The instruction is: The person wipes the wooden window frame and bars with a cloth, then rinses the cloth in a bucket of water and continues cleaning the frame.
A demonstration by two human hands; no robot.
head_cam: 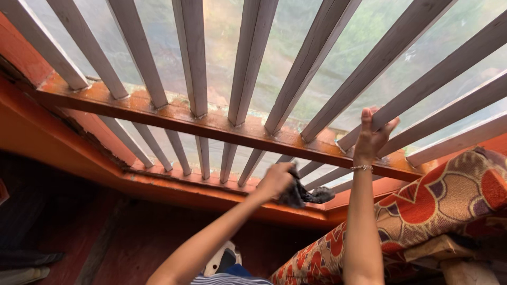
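We hold a dark rag (pixel 306 194) bunched in our left hand (pixel 275 179), fingers closed around it, down by the lower bars just above the orange sill (pixel 211 192). It looks soft, light and limp, so we judge it best gripped as a wad in the fist rather than by a corner. Our right hand (pixel 372 132) is wrapped around a pale wooden bar (pixel 417 92) above the orange crossrail (pixel 158 113). To the right lies a red patterned cushion (pixel 438 200). We see no packages, labels or signs.
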